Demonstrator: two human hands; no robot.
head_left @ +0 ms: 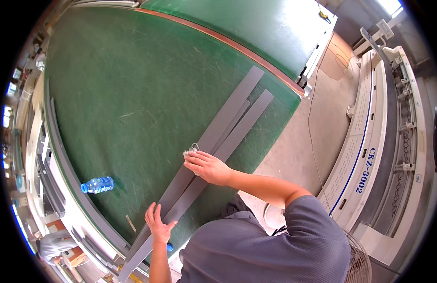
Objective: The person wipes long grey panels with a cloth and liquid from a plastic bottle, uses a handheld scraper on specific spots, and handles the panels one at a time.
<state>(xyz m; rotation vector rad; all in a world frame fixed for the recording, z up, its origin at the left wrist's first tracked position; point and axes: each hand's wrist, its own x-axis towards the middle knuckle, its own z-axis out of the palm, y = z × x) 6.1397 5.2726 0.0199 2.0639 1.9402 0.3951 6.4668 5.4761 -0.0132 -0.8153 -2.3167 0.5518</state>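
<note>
Long grey strips (233,100) lie side by side and slantwise on the green table, partly overlapping, with a narrow gap between them. My right hand (210,168) presses a wad of whitish threads (192,149) onto the strips at about mid-length. Its fingers lie together over the wad and hide part of it. Lower down, my left hand (159,224) rests on the strips toward their near end. Its fingers are spread, with the thumb apart on the right side. The near ends run out past the table edge beside my left forearm.
The green table (119,85) carries a blue-labelled plastic bottle (98,185) at left. A second green table (237,23) adjoins beyond a brown edge strip. A long white machine (355,155) stands right, with a cable (310,127) across the floor. A fan (359,259) is behind me.
</note>
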